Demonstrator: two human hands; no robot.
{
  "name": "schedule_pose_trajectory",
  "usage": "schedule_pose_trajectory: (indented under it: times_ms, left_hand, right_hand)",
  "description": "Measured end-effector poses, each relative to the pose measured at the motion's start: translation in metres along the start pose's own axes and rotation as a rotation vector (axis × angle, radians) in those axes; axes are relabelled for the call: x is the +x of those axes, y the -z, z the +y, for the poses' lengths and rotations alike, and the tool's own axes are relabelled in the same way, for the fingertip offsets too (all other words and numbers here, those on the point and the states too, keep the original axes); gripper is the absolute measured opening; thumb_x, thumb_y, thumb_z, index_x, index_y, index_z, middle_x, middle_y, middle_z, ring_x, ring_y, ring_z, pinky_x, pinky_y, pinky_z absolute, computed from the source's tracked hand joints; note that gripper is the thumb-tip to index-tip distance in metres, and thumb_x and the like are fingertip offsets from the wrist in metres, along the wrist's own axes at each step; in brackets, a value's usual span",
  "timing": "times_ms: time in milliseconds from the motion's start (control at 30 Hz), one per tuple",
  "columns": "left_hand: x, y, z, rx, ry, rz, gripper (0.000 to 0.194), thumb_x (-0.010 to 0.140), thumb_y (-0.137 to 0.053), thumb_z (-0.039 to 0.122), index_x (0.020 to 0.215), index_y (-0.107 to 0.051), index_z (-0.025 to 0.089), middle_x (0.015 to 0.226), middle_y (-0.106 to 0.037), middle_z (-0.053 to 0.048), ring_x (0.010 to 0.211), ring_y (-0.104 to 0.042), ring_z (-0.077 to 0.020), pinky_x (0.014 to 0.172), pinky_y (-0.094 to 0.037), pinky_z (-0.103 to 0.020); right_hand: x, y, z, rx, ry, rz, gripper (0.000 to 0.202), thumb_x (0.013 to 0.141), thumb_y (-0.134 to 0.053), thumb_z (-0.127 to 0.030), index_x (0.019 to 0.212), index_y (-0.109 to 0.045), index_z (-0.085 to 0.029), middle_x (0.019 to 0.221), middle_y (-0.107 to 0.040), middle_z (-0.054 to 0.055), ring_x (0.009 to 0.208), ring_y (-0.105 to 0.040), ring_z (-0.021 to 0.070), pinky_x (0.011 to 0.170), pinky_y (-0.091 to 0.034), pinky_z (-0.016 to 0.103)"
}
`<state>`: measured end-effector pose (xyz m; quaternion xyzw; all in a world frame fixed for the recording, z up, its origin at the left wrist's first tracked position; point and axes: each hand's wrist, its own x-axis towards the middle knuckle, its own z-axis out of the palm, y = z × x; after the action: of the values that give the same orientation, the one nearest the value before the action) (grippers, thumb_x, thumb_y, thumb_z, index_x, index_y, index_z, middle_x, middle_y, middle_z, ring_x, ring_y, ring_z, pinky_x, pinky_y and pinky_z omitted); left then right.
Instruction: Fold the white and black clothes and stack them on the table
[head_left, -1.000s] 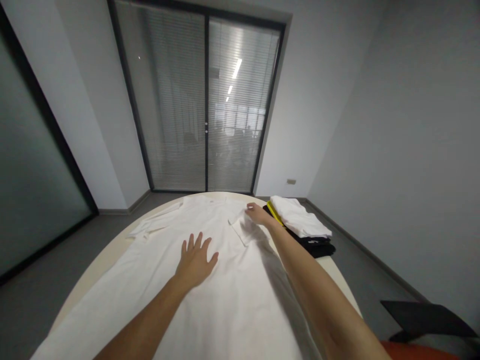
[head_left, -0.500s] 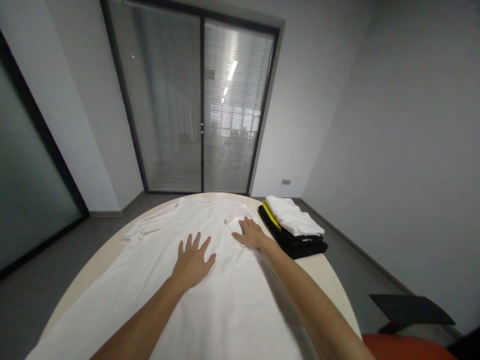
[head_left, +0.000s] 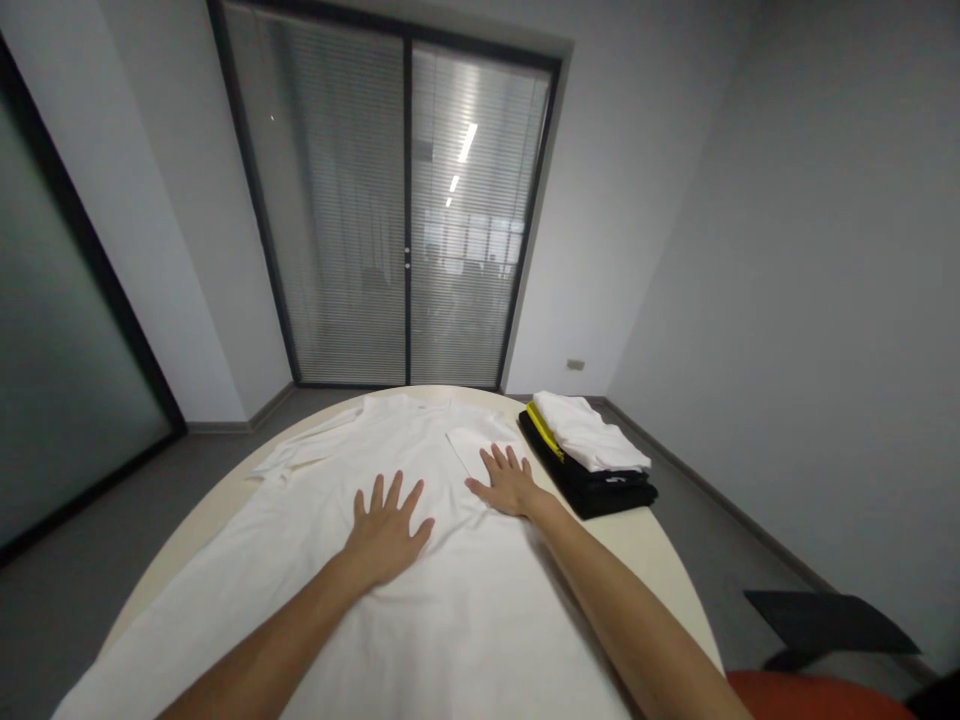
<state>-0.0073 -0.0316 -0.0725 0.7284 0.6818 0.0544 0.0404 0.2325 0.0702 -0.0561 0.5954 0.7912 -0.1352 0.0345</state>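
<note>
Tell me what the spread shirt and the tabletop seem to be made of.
White shirt: probably matte cotton or similar knit, from its soft wrinkles.
Tabletop: smooth, cream, perhaps laminate, judging by its even, grainless surface; painted wood is possible.

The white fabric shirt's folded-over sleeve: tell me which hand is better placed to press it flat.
Right, I'd say. The right hand lies spread at that folded-over sleeve; the left hand rests on the shirt, farther off.

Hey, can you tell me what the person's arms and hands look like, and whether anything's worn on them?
The left hand and right hand are both ungloved, with no visible rings. The left forearm and right forearm show no sleeves, watch or bracelet. Fingernail details are too small to tell.
</note>
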Motion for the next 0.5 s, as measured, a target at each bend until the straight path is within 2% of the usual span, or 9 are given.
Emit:
schedule_pose_trajectory:
  times_ms: [67,133,233,300,400,500]
  left_hand:
    - [0.0,0.005,0.003,0.006,0.014,-0.039,0.071,0.092,-0.037,0.062,0.154,-0.035,0.028,0.163,-0.025,-0.014,0.148,-0.017,-0.0451,0.113,-0.015,-0.067]
    - [0.001,0.007,0.009,0.031,0.009,0.015,0.067,0.093,-0.037,0.06,0.146,-0.049,0.021,0.155,-0.039,-0.018,0.144,-0.03,-0.0439,0.114,-0.018,-0.064]
    - [0.004,0.003,0.016,0.046,-0.017,0.192,0.059,0.095,-0.037,0.051,0.135,-0.057,0.014,0.147,-0.049,-0.019,0.141,-0.036,-0.0391,0.116,-0.022,-0.056]
    - [0.006,-0.003,0.017,0.022,-0.023,0.227,0.056,0.095,-0.04,0.046,0.139,-0.054,0.014,0.152,-0.045,-0.016,0.144,-0.032,-0.0384,0.116,-0.024,-0.054]
    - [0.007,-0.01,0.016,-0.015,-0.031,0.207,0.056,0.094,-0.041,0.045,0.142,-0.051,0.017,0.155,-0.041,-0.012,0.146,-0.028,-0.0381,0.117,-0.022,-0.055]
    - [0.008,-0.013,0.013,-0.025,-0.025,0.195,0.056,0.094,-0.04,0.044,0.143,-0.051,0.018,0.156,-0.04,-0.012,0.147,-0.026,-0.0372,0.118,-0.02,-0.056]
  right_hand:
    - [-0.005,-0.001,0.0,-0.006,0.014,-0.007,0.094,0.087,-0.021,-0.08,0.16,-0.006,-0.022,0.167,0.004,0.008,0.151,0.008,0.0357,0.117,0.0,0.058]
    - [-0.007,0.001,0.0,-0.006,0.037,0.021,0.09,0.088,-0.025,-0.079,0.159,-0.017,-0.023,0.166,-0.006,0.011,0.151,-0.002,0.0377,0.116,-0.008,0.06]
    - [-0.003,0.008,0.0,0.009,-0.008,0.16,0.068,0.096,-0.024,-0.066,0.143,-0.044,-0.021,0.151,-0.043,0.018,0.138,-0.038,0.0365,0.107,-0.031,0.054]
    - [0.005,0.016,0.001,0.023,-0.122,0.274,0.054,0.102,-0.021,-0.05,0.133,-0.05,-0.016,0.128,-0.061,0.02,0.118,-0.058,0.0309,0.096,-0.042,0.044]
    - [0.023,0.031,0.009,0.023,-0.257,0.371,0.042,0.103,-0.021,-0.029,0.133,-0.048,-0.014,0.113,-0.067,0.019,0.101,-0.067,0.026,0.086,-0.047,0.035]
    - [0.043,0.047,0.021,0.003,-0.267,0.384,0.04,0.101,-0.028,-0.02,0.136,-0.047,-0.016,0.118,-0.066,0.018,0.106,-0.066,0.024,0.087,-0.046,0.032]
